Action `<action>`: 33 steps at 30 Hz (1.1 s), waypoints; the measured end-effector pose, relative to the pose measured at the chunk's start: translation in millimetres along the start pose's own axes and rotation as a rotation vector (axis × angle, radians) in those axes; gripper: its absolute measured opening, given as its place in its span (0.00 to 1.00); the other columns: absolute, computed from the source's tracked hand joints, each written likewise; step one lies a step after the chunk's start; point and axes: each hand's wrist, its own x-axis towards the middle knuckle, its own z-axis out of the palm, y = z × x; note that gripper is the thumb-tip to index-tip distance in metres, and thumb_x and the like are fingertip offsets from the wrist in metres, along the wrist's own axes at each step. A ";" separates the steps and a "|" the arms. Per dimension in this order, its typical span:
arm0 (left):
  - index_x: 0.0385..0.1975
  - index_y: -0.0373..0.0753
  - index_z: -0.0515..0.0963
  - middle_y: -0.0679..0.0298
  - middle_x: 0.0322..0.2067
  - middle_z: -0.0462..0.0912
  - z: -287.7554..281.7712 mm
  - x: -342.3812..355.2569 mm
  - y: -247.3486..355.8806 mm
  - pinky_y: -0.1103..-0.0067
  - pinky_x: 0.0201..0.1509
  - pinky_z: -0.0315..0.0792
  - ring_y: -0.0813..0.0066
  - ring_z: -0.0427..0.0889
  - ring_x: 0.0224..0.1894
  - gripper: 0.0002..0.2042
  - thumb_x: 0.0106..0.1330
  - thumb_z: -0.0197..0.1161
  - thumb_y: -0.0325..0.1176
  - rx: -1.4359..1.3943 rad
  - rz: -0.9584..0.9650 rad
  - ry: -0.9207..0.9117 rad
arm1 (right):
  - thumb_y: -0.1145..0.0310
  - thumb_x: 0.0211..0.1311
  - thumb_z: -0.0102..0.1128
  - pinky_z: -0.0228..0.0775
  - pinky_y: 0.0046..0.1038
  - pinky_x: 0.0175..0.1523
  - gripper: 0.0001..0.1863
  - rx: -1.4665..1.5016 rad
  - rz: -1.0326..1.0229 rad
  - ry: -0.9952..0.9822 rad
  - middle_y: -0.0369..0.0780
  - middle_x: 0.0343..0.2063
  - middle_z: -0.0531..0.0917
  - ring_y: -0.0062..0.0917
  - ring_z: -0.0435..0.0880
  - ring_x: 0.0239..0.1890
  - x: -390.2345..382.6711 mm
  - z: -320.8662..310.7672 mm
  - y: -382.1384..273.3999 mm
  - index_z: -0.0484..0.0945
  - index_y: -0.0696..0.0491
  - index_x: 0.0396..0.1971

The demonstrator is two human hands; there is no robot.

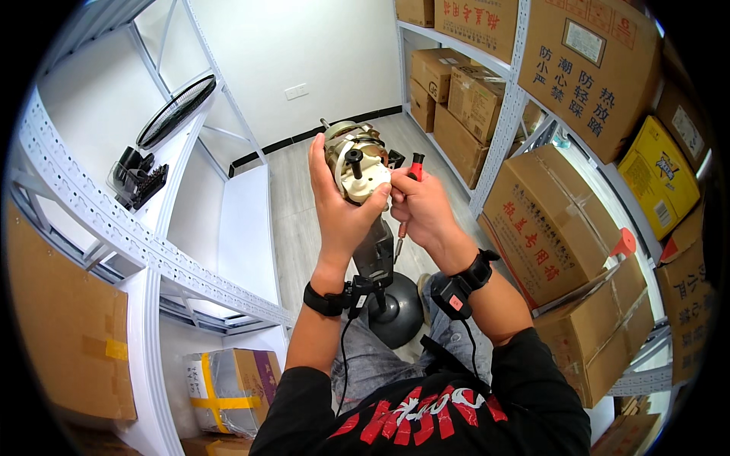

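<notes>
A stand fan's bare motor head (pixel 370 171), with a cream plastic cover and a black knob, sits on top of a dark neck (pixel 376 254) above a round black base (pixel 397 311). My left hand (pixel 340 216) is wrapped round the left side of the motor head, its thumb pressed on the cream cover. In my right hand (pixel 427 209) lies a screwdriver (pixel 416 166) with a red and black handle. Its shaft points down toward me, away from the motor. The right fingertips pinch at the cover's right edge, and what lies between them is hidden.
On the left shelf lie a round black fan grille (pixel 179 112) and several small black parts (pixel 141 178). Metal racks with cardboard boxes (pixel 544 224) stand close on the right. A wrapped box (pixel 228 389) sits low at the left. Grey floor (pixel 296 190) shows ahead.
</notes>
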 end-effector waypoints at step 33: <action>0.73 0.33 0.47 0.50 0.63 0.62 1.5 2.8 -2.6 0.67 0.66 0.67 0.59 0.71 0.63 0.51 0.51 0.74 0.33 -0.083 0.028 -0.020 | 0.69 0.65 0.64 0.49 0.19 0.18 0.08 0.005 -0.021 0.050 0.29 0.16 0.72 0.12 0.61 0.13 -1.8 4.5 -2.1 0.76 0.51 0.27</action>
